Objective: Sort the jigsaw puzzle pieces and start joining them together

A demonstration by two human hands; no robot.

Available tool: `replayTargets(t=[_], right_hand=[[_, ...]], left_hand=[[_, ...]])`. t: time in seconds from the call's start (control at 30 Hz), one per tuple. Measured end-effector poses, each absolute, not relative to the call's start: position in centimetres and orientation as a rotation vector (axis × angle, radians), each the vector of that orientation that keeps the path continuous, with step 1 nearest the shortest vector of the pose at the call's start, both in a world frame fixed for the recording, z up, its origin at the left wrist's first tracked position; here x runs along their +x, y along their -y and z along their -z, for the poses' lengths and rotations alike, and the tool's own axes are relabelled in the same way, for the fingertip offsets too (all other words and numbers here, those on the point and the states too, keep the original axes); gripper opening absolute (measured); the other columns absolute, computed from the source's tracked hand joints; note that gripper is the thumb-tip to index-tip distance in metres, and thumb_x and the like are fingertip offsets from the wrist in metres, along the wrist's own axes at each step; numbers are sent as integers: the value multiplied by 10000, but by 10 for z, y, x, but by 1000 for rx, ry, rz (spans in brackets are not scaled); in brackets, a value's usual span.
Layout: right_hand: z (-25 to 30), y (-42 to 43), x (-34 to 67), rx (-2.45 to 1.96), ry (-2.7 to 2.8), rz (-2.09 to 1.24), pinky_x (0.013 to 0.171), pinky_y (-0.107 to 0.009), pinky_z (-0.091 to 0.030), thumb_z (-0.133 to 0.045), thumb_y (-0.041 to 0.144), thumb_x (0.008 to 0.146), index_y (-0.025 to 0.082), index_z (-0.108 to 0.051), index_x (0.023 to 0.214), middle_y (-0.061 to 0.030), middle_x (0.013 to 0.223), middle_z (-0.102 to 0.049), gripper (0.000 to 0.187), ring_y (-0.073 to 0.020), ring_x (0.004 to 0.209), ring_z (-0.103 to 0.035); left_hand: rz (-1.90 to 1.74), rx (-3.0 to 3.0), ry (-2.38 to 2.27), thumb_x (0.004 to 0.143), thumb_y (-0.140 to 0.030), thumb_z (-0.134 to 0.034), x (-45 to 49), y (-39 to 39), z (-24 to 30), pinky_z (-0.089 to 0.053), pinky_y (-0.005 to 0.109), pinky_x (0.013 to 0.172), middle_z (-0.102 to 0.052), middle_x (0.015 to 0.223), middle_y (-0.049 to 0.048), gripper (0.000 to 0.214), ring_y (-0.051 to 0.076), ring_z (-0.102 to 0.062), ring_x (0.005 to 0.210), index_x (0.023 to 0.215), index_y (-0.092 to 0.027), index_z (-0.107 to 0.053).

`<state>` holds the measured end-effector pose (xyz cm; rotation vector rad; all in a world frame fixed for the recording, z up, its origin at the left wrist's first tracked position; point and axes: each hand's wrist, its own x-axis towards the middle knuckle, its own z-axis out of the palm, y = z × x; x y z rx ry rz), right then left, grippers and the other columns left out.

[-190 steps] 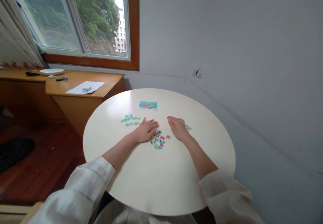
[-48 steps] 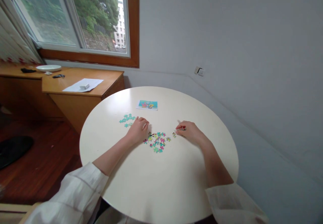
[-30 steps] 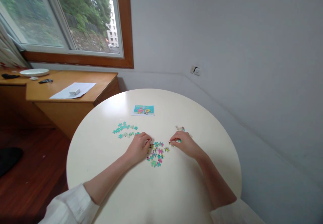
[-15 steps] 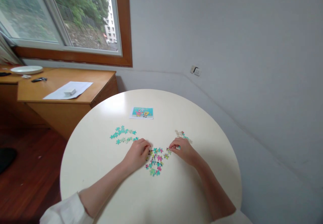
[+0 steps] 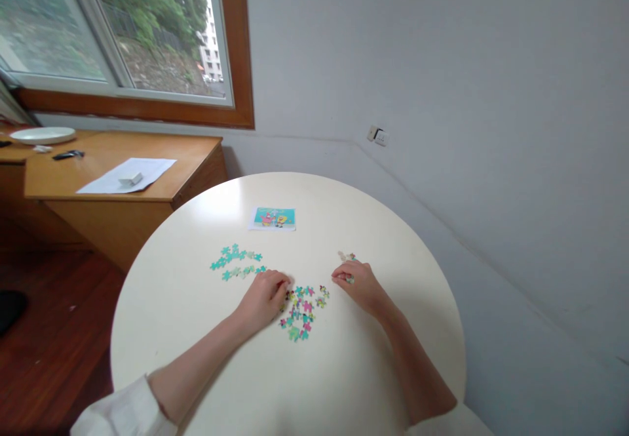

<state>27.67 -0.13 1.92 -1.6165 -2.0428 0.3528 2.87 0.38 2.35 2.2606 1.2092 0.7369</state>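
Mixed pink, teal and yellow puzzle pieces lie in a loose cluster on the round white table. My left hand rests at the cluster's left edge, fingers closed in a pinch; what they hold, if anything, is hidden. Over to the right, my right hand is also closed, thumb against fingertips, just right of a small group of yellowish pieces. Whether a piece sits between its fingers I cannot make out. Behind that hand, a partly covered pile of pale pieces shows.
Teal and pale green pieces form rows at the left. A cartoon picture card lies farther back. Beyond stands a wooden desk with paper, a small white box and a white plate.
My right hand has drawn up and away from the small yellowish group, leaving those pieces on the table. My left hand stays by the cluster. The view has shifted slightly.
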Motion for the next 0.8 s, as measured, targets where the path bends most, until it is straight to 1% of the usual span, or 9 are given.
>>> replayTargets(t=[0.23,0.53,0.8], right_hand=[[-26,5,286,-1864,1894,-301,713,-290,-350,-549,235,730,216,-685,716,-6,689,-662,138,-163,733,-566],[-27,5,283,-1864,1872,-386,743,-290,-382,-527,253,740,210,-691,739,-22,716,-670,169,-166,744,-568],[-25,4,284,-1840,1866,-402,759,-293,-393,-521,269,743,213,-689,741,-22,725,-679,177,-163,746,-577]], left_hand=[[-767,2222,-1240,823,-145,-414,27,-2,-25,-438,276,720,-671,758,54,246,172,-597,743,761,-156,-653],[-783,2228,-1235,805,-124,-415,26,-5,-22,-448,275,711,-664,747,53,241,168,-600,737,766,-157,-651],[-772,2214,-1231,824,-161,-401,27,-4,-23,-448,292,724,-664,767,65,252,177,-595,742,788,-153,-651]])
